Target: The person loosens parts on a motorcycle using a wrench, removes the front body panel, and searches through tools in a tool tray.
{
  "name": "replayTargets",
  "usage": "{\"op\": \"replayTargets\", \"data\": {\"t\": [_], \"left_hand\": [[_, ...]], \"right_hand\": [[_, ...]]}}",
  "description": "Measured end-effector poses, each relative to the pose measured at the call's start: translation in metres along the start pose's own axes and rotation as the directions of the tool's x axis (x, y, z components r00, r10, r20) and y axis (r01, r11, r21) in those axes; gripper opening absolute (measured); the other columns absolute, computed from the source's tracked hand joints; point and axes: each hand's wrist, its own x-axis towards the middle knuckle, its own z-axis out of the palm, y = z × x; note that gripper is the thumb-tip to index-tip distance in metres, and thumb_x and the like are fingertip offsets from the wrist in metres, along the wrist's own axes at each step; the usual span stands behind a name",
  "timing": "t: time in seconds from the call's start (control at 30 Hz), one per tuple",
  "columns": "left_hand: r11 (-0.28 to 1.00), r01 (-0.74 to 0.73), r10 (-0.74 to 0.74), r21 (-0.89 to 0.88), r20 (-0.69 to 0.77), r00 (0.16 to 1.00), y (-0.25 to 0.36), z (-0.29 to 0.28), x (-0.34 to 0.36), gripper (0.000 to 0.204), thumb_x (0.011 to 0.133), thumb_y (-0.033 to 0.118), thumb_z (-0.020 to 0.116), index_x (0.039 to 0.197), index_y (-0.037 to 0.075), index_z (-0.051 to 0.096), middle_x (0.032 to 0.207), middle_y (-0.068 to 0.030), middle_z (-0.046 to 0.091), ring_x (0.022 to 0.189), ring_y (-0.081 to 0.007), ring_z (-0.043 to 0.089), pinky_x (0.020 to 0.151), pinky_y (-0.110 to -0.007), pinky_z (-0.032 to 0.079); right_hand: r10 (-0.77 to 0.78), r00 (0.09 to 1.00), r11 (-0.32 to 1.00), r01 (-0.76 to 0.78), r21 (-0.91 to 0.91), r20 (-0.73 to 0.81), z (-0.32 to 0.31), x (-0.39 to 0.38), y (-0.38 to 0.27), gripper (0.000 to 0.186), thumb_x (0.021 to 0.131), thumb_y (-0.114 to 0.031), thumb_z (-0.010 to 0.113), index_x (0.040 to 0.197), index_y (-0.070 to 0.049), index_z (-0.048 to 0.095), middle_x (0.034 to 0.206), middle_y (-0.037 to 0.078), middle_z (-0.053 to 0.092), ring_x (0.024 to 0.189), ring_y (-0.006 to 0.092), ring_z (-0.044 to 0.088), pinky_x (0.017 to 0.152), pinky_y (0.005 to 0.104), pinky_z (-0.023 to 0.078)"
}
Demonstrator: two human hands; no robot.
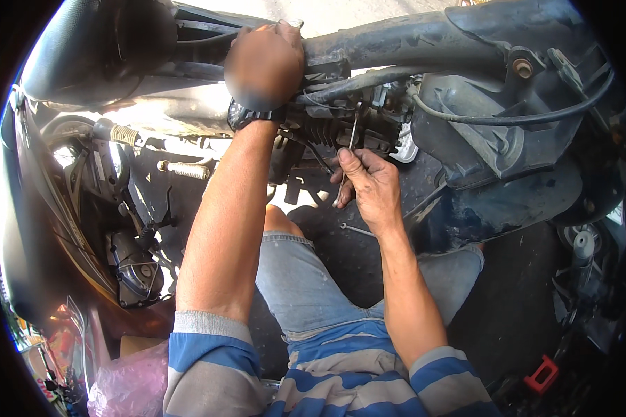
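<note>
A partly dismantled motorcycle lies across my view, its dark frame tube (403, 43) running along the top. My left hand (264, 66), with a black watch at the wrist, is closed over that tube; its back is blurred and most fingers are hidden. Between the thumb and fingers of my right hand (370, 182) is a slim metal wrench (355, 128). Its upper end reaches the engine parts (379, 125) below the tube, while the lower end sticks out under my fingers. Whether it sits on a bolt is too small to tell.
Another wrench (357, 229) lies on the dark floor beneath my right wrist. A black plastic cover (494, 132) and the exhaust muffler (501, 208) stand at the right. A second motorcycle (69, 243) is close on the left, near a pink plastic bag (129, 382). A red object (541, 374) lies lower right.
</note>
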Motion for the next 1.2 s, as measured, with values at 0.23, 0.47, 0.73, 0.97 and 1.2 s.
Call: {"op": "replayTargets", "data": {"t": [0.23, 0.47, 0.73, 0.97, 1.2], "left_hand": [[1.000, -0.002, 0.003, 0.004, -0.010, 1.000, -0.002, 0.005, -0.011, 0.049, 0.097, 0.029, 0.038, 0.073, -0.001, 0.068, 0.081, -0.0196, 0.068, 0.086, -0.0437, 0.059, 0.088, -0.051, 0.043], [1.000, -0.002, 0.002, 0.000, -0.004, 1.000, 0.001, 0.008, -0.013, 0.048, 0.097, 0.029, 0.039, 0.074, 0.000, 0.069, 0.081, -0.0198, 0.068, 0.086, -0.0441, 0.059, 0.088, -0.051, 0.043], [1.000, -0.007, 0.007, 0.021, -0.023, 1.000, -0.011, 0.010, -0.016, 0.049, 0.098, 0.030, 0.038, 0.073, 0.000, 0.068, 0.081, -0.0199, 0.068, 0.085, -0.0439, 0.059, 0.089, -0.051, 0.043], [1.000, -0.013, 0.012, -0.011, -0.010, 1.000, -0.012, 0.002, -0.011, 0.049, 0.097, 0.030, 0.038, 0.072, -0.001, 0.068, 0.081, -0.0199, 0.068, 0.086, -0.0434, 0.059, 0.089, -0.051, 0.043], [1.000, -0.031, 0.031, 0.005, -0.001, 1.000, -0.015, 0.006, -0.011, 0.049, 0.098, 0.029, 0.037, 0.072, 0.000, 0.068, 0.080, -0.0192, 0.068, 0.085, -0.0432, 0.059, 0.088, -0.051, 0.044]], "right_hand": [[0.069, 0.998, 0.991, -0.069, 0.115, -0.002, 0.012, -0.010, -0.010, 0.040, 0.098, -0.038, 0.067, 0.093, 0.002, 0.068, 0.071, 0.008, 0.063, 0.046, 0.0076, 0.053, 0.041, 0.0227, 0.045], [0.151, 0.988, 0.946, -0.138, 0.294, -0.024, 0.019, -0.011, -0.022, 0.038, 0.096, -0.038, 0.069, 0.093, 0.001, 0.068, 0.070, 0.008, 0.063, 0.046, 0.0078, 0.052, 0.040, 0.0225, 0.045], [0.156, 0.988, 0.952, -0.155, 0.266, 0.016, 0.017, -0.001, -0.009, 0.037, 0.097, -0.036, 0.068, 0.092, 0.000, 0.067, 0.071, 0.007, 0.064, 0.049, 0.0082, 0.055, 0.044, 0.0240, 0.047], [-0.158, 0.979, 0.911, 0.093, -0.403, -0.130, -0.015, 0.024, 0.038, 0.038, 0.100, -0.037, 0.064, 0.092, 0.000, 0.066, 0.075, 0.006, 0.066, 0.051, 0.0083, 0.056, 0.049, 0.0241, 0.047], [0.102, 0.993, 0.987, -0.094, -0.132, 0.061, 0.000, -0.007, 0.023, 0.036, 0.100, -0.037, 0.063, 0.096, -0.001, 0.066, 0.077, 0.005, 0.067, 0.051, 0.0069, 0.055, 0.047, 0.0217, 0.044]]}}
